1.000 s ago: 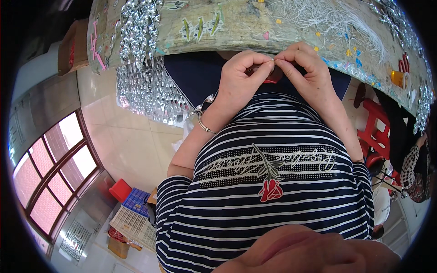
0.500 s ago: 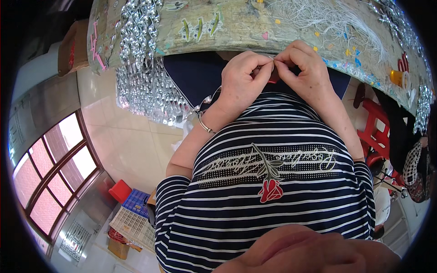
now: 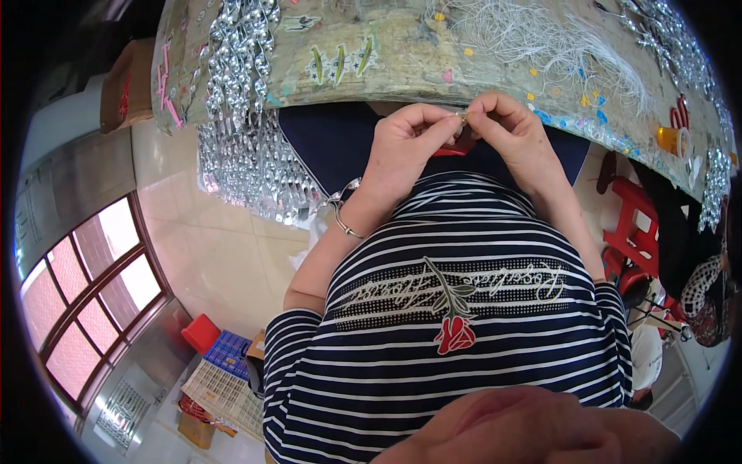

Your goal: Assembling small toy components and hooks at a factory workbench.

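In front of my waist, by the table's near edge, my hands meet with the fingertips pinched. My left hand [image 3: 402,151] and my right hand [image 3: 516,143] both grip a tiny shiny piece [image 3: 462,117] between them. It is too small to tell its kind. A metal bracelet [image 3: 349,231] circles my left wrist, and a silver twisted strip [image 3: 334,197] shows beside it. Silver twisted strips [image 3: 239,62] lie over the table [image 3: 402,66] at the left and hang down its edge. White threads [image 3: 541,35] lie in a loose tangle beyond my right hand.
Stickers with green shapes [image 3: 340,62] lie on the table. At the right are a yellow cup [image 3: 671,141], red-handled scissors [image 3: 679,114] and more silver strips [image 3: 715,189]. A red stool [image 3: 634,220] stands right of me; crates [image 3: 224,387] are at lower left.
Both hands have come slightly lower in view, and the fingertips have drawn a little apart. The tiny shiny piece now shows between them.
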A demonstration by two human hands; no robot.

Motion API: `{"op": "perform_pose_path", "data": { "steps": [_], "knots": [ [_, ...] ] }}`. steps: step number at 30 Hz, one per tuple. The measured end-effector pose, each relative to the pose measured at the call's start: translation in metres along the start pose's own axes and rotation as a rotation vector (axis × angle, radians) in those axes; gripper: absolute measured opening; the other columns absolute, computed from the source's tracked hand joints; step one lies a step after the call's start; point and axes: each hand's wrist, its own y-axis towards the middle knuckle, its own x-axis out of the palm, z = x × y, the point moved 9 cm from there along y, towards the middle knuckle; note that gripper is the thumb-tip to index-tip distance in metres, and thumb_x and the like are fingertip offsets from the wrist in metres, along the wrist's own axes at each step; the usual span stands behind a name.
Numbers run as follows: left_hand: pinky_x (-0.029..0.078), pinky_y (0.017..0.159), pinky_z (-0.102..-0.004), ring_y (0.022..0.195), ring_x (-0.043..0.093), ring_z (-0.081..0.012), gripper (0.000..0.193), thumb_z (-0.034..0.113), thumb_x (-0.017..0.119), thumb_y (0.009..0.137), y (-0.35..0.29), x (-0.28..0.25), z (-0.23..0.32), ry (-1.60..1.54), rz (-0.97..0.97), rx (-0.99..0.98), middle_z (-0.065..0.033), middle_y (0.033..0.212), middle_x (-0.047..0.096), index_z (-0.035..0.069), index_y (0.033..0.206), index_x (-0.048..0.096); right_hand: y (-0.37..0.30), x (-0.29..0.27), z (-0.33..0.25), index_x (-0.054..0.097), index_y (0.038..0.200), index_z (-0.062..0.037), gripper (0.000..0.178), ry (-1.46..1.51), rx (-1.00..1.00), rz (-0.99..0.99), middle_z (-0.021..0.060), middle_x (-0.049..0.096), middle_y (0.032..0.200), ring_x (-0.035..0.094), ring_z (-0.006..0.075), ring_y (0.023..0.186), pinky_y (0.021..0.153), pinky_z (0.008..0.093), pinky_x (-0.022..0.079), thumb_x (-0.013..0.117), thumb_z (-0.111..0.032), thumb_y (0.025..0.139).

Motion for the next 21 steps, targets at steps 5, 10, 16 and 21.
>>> {"op": "perform_pose_path", "data": {
  "steps": [5,10,16,21],
  "knots": [
    [0.045,0.068,-0.0191,0.073,0.057,-0.0055,0.011,0.007,0.065,0.085,-0.001,0.002,0.005,0.033,-0.002,0.027,-0.0017,0.08,0.065,0.0,0.092,0.067,0.001,0.0,0.002,0.059,0.096,-0.0031,0.008,-0.068,-0.055,-0.015,-0.0028,0.057,0.084,0.053,0.005,0.08,0.075,0.0197,0.043,0.059,-0.009,0.09],
    [0.045,0.066,-0.018,0.072,0.057,-0.0041,0.01,0.006,0.065,0.085,-0.001,-0.002,0.004,0.106,0.024,0.045,-0.0012,0.081,0.066,0.0,0.091,0.067,-0.001,0.002,0.008,0.059,0.097,-0.0025,0.01,-0.022,0.008,-0.042,-0.0016,0.058,0.086,0.055,0.0061,0.079,0.075,0.0202,0.044,0.058,-0.009,0.09],
    [0.045,0.065,-0.0171,0.072,0.057,-0.0032,0.009,0.006,0.065,0.085,0.0,-0.006,0.0,0.231,0.028,0.071,-0.0001,0.081,0.066,0.0,0.091,0.067,-0.002,0.001,0.013,0.058,0.1,-0.002,0.012,0.011,0.055,-0.063,-0.0001,0.06,0.089,0.057,0.0074,0.081,0.077,0.021,0.045,0.057,-0.01,0.091],
    [0.045,0.067,-0.0176,0.073,0.057,-0.0038,0.008,0.005,0.065,0.084,-0.001,-0.004,0.0,0.3,0.022,0.081,0.0001,0.081,0.066,0.0,0.09,0.067,-0.001,0.001,0.013,0.058,0.101,-0.0024,0.014,-0.044,0.037,-0.063,0.0002,0.061,0.09,0.057,0.0072,0.083,0.078,0.0214,0.046,0.057,-0.012,0.092]
  ]
}}
